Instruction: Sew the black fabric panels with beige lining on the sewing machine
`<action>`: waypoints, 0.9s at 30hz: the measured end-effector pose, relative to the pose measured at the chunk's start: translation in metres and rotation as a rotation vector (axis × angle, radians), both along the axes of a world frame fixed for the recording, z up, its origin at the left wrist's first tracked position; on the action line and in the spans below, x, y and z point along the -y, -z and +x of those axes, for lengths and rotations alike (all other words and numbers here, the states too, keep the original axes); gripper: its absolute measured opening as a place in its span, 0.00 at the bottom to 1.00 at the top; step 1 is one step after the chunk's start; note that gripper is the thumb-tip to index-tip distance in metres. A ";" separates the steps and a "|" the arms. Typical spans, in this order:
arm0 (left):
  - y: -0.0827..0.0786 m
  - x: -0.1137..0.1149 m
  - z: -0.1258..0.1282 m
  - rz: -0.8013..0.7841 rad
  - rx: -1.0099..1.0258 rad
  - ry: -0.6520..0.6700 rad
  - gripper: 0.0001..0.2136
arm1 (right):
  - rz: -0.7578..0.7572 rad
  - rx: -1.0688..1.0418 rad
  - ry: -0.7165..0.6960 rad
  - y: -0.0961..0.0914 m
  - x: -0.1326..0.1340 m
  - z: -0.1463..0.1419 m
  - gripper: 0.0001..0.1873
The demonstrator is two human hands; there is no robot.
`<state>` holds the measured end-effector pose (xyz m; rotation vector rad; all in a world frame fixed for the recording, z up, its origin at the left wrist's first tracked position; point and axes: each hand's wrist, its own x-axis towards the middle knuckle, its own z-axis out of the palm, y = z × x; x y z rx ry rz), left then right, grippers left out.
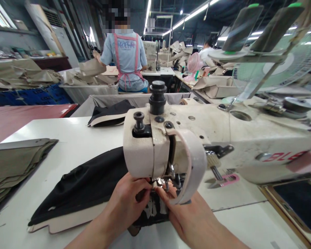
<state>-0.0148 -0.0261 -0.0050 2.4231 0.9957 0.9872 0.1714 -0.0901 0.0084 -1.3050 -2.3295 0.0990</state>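
Observation:
My left hand [128,193] is closed, thumb and forefinger pinched together by the presser foot [160,181] of a sewing machine [142,148]. What lies between those fingertips is too small to make out. My right hand [189,214] comes in from the other side, its forefinger reaching to the same spot; the white curved guard [197,162] hides part of it. Its other fingers are bent, and I cannot see what they hold. A black fabric piece [88,180] with a cream edge lies left of the machine head and runs behind my left hand.
Stacked olive fabric pieces [18,169] lie at the left edge of the white table [52,128]. Another black piece [111,112] rests behind the machine. Thread cones [243,27] stand at upper right, above a phone-like dark panel [300,204]. A co-worker [126,58] sits ahead, back turned.

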 end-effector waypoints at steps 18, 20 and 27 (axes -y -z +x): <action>0.002 -0.010 0.009 -0.030 -0.094 -0.213 0.08 | -0.099 -0.185 0.021 -0.003 0.003 0.000 0.10; 0.002 -0.009 0.008 -0.029 -0.108 -0.219 0.08 | -0.110 -0.195 0.014 -0.003 0.003 0.000 0.11; 0.001 -0.009 0.008 -0.025 -0.141 -0.229 0.08 | -0.111 -0.221 0.020 -0.002 0.006 0.001 0.13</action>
